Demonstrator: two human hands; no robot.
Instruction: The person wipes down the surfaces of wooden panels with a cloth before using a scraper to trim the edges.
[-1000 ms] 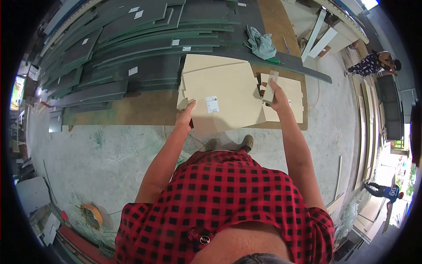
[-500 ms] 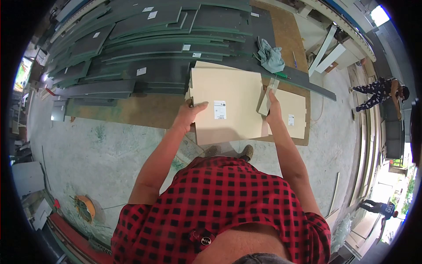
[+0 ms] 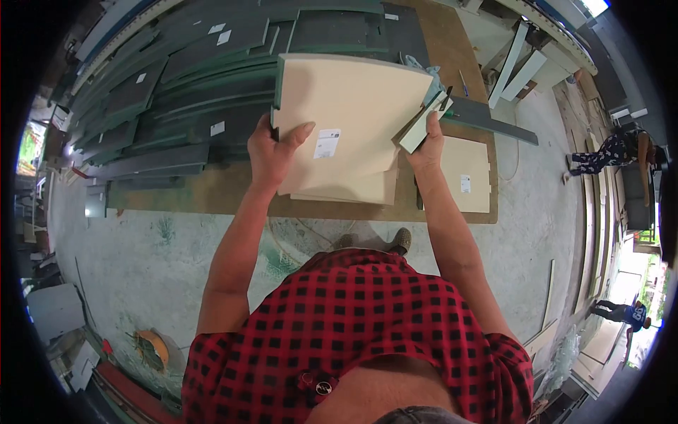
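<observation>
A beige panel point(image 3: 360, 106) with a white label and a dark green edge is lifted above the table. My left hand point(image 3: 277, 152) grips its left edge, thumb on the face. At its right edge, my right hand point(image 3: 429, 147) is closed round a small pale block point(image 3: 424, 126), which touches or nearly touches the panel. Under the raised panel another beige panel point(image 3: 349, 189) shows in part. A further labelled beige panel point(image 3: 467, 166) lies flat to the right, beside my right forearm. A grey-blue cloth point(image 3: 422, 71) is partly hidden behind the panel.
Dark green boards point(image 3: 233, 85) lie in overlapping piles across the brown table point(image 3: 226, 191). A long dark strip point(image 3: 494, 126) sticks out past the table's right side. Two people, one point(image 3: 611, 155) nearer and one point(image 3: 621, 314) farther, stand at the right. An orange ring-shaped object point(image 3: 152, 350) rests on the floor.
Both hands have moved up and a little left, raising and tilting the labelled panel. A panel beneath it has come into view. The small block has turned in my right hand.
</observation>
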